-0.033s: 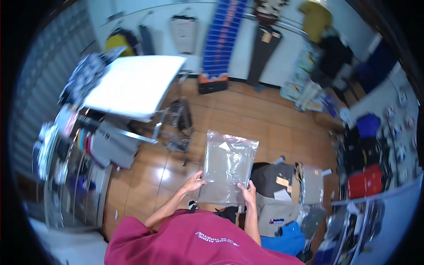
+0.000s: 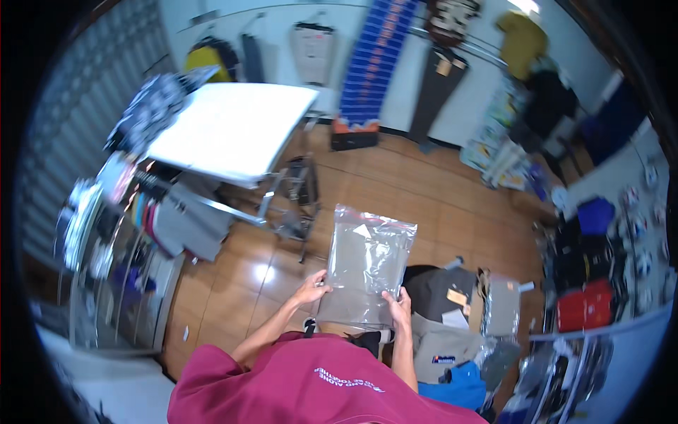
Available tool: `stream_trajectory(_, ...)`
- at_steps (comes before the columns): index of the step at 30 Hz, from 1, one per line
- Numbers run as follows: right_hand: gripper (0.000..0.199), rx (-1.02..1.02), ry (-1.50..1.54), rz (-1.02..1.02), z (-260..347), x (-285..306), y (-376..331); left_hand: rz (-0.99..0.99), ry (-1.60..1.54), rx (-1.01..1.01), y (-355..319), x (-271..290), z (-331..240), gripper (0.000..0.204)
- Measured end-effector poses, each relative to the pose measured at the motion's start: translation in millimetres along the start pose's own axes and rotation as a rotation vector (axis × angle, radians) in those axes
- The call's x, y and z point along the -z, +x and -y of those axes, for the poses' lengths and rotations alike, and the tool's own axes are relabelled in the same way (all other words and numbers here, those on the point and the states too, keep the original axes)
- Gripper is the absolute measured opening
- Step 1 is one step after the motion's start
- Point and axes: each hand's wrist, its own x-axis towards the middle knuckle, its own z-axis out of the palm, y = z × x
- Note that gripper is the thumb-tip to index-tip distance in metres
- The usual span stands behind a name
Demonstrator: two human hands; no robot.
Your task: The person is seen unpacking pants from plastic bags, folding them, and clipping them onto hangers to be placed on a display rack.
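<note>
I hold a clear plastic bag (image 2: pixel 367 261) up in front of me over the wooden floor, with a folded grey garment inside it. My left hand (image 2: pixel 313 288) grips the bag's lower left edge. My right hand (image 2: pixel 397 305) grips its lower right corner. The bag's sealed top edge points away from me. My dark red shirt fills the bottom of the view.
A white table (image 2: pixel 233 131) stands ahead on the left, with a rack of clothes (image 2: pixel 120 226) beside it. A cardboard box (image 2: pixel 487 304) with bagged garments sits at my right. Garments hang along the far wall (image 2: pixel 438 63). A red case (image 2: pixel 583 307) is at far right.
</note>
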Motion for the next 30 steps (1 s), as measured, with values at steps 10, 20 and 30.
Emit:
stream_trajectory(10, 0.027, 0.142, 0.0, 0.434, 108.8, -190.1, 16.2, -0.52, -0.092, -0.198, -94.4, 161.8, -83.2, 0.051)
stream_trajectory(20, 0.034, 0.215, 0.058, 0.647, 177.1, -311.2, 67.8, -0.715, -0.157, -0.294, -73.3, 278.8, -129.7, 0.051)
stream_trajectory(30, 0.032, 0.439, -0.375, 0.493, 227.1, -412.0, 147.5, -0.94, 0.19, -0.234, -1.9, 383.8, -176.9, 0.038)
